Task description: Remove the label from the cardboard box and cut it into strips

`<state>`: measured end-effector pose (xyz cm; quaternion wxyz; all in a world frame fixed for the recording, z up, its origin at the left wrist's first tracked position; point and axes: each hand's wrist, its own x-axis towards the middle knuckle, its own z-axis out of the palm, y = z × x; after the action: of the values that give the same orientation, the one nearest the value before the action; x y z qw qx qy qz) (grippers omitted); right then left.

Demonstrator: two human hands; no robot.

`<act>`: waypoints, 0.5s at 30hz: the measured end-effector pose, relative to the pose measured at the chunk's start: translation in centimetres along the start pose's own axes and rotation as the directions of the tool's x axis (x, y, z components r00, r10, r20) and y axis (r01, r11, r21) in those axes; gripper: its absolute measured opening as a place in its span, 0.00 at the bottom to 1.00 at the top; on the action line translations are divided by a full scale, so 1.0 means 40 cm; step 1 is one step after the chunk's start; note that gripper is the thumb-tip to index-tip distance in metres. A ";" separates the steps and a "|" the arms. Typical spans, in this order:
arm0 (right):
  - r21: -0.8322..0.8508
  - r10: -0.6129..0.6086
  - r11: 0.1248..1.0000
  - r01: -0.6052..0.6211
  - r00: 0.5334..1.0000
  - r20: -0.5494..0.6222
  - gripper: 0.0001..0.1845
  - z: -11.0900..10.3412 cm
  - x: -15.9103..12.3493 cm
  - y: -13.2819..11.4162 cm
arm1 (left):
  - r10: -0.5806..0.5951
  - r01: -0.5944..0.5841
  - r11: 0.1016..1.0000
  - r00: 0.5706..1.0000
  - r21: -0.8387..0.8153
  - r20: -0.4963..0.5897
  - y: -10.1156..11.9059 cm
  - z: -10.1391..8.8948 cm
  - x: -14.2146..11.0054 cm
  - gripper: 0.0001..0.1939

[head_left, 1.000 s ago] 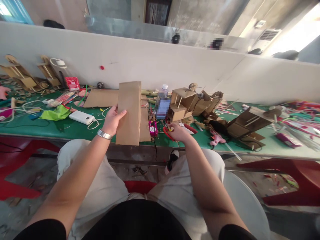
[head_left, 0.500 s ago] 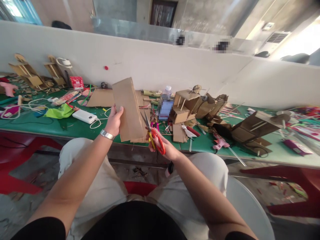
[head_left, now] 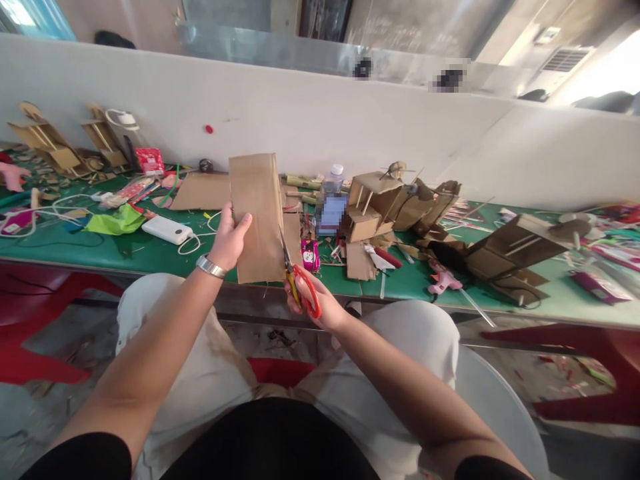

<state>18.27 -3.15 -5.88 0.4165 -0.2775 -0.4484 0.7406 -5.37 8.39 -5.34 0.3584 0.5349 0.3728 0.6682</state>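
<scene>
The scissors (head_left: 289, 264) have moved left, to the cardboard's (head_left: 256, 223) right side. The right hand's (head_left: 320, 301) grip is closed around them; the left hand (head_left: 230, 243) holds the cardboard over the worktop's (head_left: 107, 257) front edge.

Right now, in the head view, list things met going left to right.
Crumpled lime-green piece, white power bank, silver wristwatch, handheld cardboard, scissors, pink glue gun with clear stick, purple box.
</scene>
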 end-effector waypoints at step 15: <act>-0.042 -0.048 0.998 0.044 0.994 -0.099 0.24 -0.004 0.017 0.023 | 0.022 -0.017 0.995 0.999 0.095 -0.043 -0.004 0.023 -0.021 0.26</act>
<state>17.71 -2.71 -6.79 0.4499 -0.3120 -0.4479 0.7069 -4.30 7.84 -5.72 0.3177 0.5399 0.4068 0.6649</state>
